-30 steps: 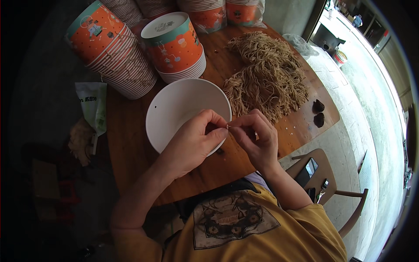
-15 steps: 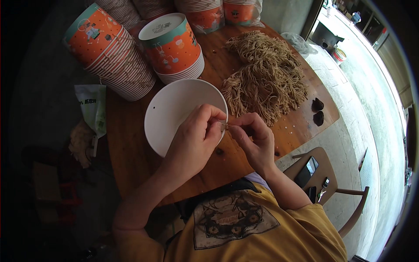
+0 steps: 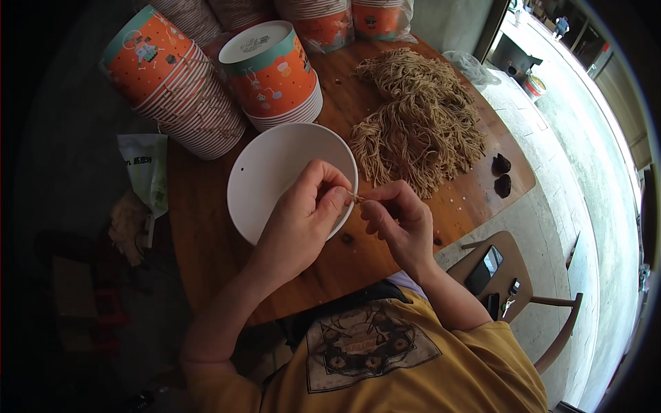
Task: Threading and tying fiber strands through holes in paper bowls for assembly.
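Note:
A paper bucket (image 3: pixel 265 186) with a white inside lies tilted on the table, its open mouth facing me; a small dark hole shows in its left wall. My left hand (image 3: pixel 303 213) reaches across the mouth, thumb and forefinger pinched at the right rim. Close beside it, outside the rim, my right hand (image 3: pixel 401 219) is closed in a pinch too. Between the fingertips of both hands runs a short piece of tan string (image 3: pixel 356 197), probably at the rim's right side. My fingers hide how it passes the wall.
A heap of tan strings (image 3: pixel 420 124) lies on the wooden table (image 3: pixel 303 299) at the right, near two dark lumps (image 3: pixel 502 175). Orange-and-teal bucket stacks (image 3: pixel 268 79) stand behind, one stack (image 3: pixel 175 89) leaning left. A chair (image 3: pixel 520 268) at the right holds a phone (image 3: pixel 484 270) and keys.
My left fingertips have shifted slightly up and left, and the gap between the two pinches is a little wider, showing more string. The bucket has moved very slightly left.

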A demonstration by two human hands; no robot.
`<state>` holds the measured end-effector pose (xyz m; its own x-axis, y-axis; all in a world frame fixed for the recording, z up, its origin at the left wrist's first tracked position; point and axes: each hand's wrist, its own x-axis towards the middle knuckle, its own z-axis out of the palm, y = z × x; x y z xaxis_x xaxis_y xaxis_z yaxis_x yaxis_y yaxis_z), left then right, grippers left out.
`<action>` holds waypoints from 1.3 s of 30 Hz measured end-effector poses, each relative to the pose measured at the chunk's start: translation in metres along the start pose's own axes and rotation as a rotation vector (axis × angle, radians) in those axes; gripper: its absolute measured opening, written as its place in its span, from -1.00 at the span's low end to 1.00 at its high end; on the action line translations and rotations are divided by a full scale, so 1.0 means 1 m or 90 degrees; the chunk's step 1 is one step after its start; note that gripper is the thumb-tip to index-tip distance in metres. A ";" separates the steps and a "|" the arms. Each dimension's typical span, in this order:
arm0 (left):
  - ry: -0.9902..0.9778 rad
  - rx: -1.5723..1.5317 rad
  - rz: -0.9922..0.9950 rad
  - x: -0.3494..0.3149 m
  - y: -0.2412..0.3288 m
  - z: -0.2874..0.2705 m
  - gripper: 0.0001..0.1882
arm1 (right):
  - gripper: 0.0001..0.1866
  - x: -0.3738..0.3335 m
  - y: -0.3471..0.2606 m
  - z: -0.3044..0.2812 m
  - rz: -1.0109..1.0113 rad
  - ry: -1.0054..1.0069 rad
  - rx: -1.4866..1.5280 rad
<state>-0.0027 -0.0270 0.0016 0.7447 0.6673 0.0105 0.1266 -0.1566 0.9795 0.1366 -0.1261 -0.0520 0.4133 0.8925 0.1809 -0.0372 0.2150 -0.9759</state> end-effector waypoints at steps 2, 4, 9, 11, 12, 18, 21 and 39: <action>0.007 0.004 0.037 -0.001 0.001 0.000 -0.92 | -0.89 0.000 0.000 0.001 0.009 0.001 -0.005; 0.003 0.205 0.072 -0.003 0.009 0.000 -0.93 | -0.89 0.001 0.000 0.001 0.004 -0.001 0.004; 0.051 0.334 0.182 -0.002 0.010 0.002 -0.88 | -0.90 0.001 -0.001 0.001 0.010 -0.004 0.009; 0.057 0.332 0.181 -0.002 0.009 0.001 -0.89 | -0.90 0.001 -0.002 0.001 0.015 -0.007 0.002; 0.052 0.278 0.164 -0.002 0.008 0.001 -0.90 | -0.90 0.001 -0.002 0.001 0.020 -0.010 0.011; 0.013 0.071 0.008 -0.002 0.006 -0.002 -0.91 | -0.89 -0.001 -0.002 0.001 0.013 -0.017 0.004; 0.014 0.039 -0.009 -0.002 0.006 -0.003 -0.90 | -0.91 -0.001 -0.003 0.001 0.016 -0.014 0.003; 0.023 0.035 0.000 0.003 0.000 -0.005 -0.89 | -0.79 -0.002 0.004 -0.003 -0.025 -0.013 -0.094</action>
<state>-0.0040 -0.0217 0.0024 0.7203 0.6934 0.0185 0.1635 -0.1957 0.9669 0.1381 -0.1278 -0.0560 0.3929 0.8927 0.2205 0.1132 0.1910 -0.9750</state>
